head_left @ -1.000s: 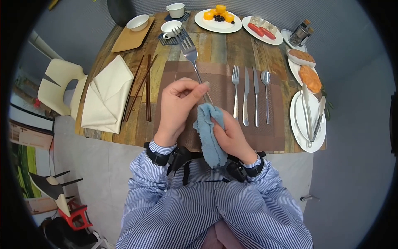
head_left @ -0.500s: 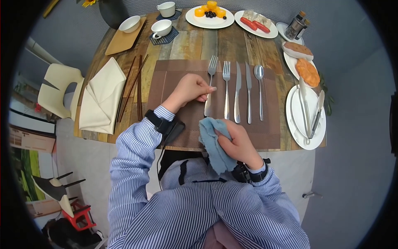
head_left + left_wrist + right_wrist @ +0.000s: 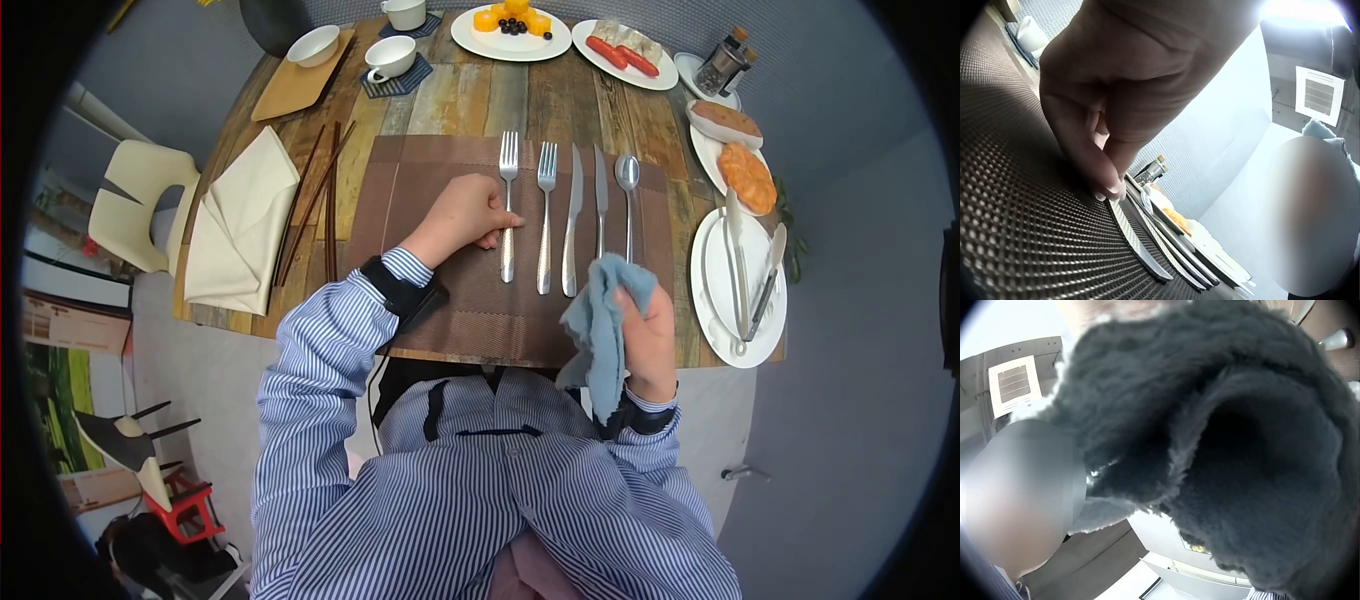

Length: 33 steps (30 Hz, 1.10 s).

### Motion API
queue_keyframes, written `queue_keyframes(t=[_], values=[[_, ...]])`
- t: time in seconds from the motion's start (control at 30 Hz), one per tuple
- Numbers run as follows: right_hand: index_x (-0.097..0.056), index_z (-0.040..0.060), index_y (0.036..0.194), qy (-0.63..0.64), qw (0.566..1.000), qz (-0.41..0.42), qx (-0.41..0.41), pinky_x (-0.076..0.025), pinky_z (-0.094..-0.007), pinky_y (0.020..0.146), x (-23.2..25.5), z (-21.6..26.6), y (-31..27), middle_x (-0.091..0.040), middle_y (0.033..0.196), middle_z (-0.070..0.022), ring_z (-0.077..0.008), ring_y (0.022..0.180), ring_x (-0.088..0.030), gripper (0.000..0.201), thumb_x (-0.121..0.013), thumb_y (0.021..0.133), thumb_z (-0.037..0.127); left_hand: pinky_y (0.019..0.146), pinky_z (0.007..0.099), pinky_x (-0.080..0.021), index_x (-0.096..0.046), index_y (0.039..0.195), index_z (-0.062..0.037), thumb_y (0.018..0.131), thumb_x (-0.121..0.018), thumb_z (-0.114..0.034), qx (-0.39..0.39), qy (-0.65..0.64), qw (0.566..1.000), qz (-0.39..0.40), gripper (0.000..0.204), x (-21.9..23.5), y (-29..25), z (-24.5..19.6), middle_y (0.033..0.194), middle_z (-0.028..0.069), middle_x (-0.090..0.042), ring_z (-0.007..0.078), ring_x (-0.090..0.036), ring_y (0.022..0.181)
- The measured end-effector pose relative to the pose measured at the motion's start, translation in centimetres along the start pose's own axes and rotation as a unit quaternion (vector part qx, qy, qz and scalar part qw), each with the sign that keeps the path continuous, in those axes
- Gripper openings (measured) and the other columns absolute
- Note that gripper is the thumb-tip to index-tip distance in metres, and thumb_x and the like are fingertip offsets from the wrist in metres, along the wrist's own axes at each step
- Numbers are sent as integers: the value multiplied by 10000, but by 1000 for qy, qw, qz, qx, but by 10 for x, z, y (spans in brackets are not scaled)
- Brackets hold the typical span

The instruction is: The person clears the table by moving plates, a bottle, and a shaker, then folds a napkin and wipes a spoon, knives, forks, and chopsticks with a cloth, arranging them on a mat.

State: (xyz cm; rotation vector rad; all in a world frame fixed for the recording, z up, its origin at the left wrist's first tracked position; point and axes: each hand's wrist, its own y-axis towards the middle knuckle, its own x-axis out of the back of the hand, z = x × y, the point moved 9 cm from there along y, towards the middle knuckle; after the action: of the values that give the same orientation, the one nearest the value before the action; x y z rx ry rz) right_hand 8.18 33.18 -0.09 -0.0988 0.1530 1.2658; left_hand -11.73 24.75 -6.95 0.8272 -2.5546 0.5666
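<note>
On the brown placemat (image 3: 430,320) lies a metal fork (image 3: 508,185), tines pointing away from the person. My left hand (image 3: 465,218) pinches its handle between thumb and fingers, as the left wrist view shows with the handle (image 3: 1135,242) running out below the fingertips. To its right lie a second fork (image 3: 546,215), a knife (image 3: 571,230), another knife (image 3: 600,190) and a spoon (image 3: 627,180), roughly parallel. Near the front edge, my right hand (image 3: 650,335) holds a bunched blue cloth (image 3: 598,335), whose folds fill most of the right wrist view.
At left lie a folded cream napkin (image 3: 240,230) and brown chopsticks (image 3: 331,220). Farther back are a wooden tray (image 3: 285,95), a white bowl (image 3: 313,45) and cups. Fruit, sausage and bread plates line the far and right edges, with tongs (image 3: 740,270) on an oval plate (image 3: 708,320).
The left hand has lowered the raised fork onto the placemat, left of the other cutlery. The right hand has moved away to the right with the blue cloth.
</note>
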Motion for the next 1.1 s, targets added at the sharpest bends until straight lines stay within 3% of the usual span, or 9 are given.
queue_keyframes(t=[0.17,0.27,0.5,1.1], values=[[-579,-34,1081,-58,997,56,18,-482,-259,744,-7,2,-2,-619,916,-57,-112,834,-590,211,-513,928,96,416,234,-471,-562,620,10,789,-746,-186,-20,11,1000,9,318,-5,1,-2,529,69,-592,110,-598,461],[-579,-34,1070,-28,999,40,-23,-477,-250,728,-6,-5,1,-611,902,-48,-107,815,-581,200,-517,924,89,412,236,-470,-559,616,14,797,-737,-177,-29,19,999,10,317,-10,-3,-7,523,70,-589,111,-596,455],[-561,-25,1091,-80,995,65,9,-506,-244,702,-12,-8,4,-636,914,-55,-105,782,-609,206,-511,934,99,415,237,-482,-561,611,17,808,-726,-187,-17,16,1000,7,328,-11,0,-5,522,76,-592,118,-601,453],[-566,-27,1071,-61,996,66,-24,-479,-233,712,-14,-16,8,-614,885,-22,-78,796,-572,206,-518,945,129,432,250,-506,-578,603,33,850,-666,-164,8,3,1000,11,328,-16,-2,0,551,105,-626,143,-632,470]])
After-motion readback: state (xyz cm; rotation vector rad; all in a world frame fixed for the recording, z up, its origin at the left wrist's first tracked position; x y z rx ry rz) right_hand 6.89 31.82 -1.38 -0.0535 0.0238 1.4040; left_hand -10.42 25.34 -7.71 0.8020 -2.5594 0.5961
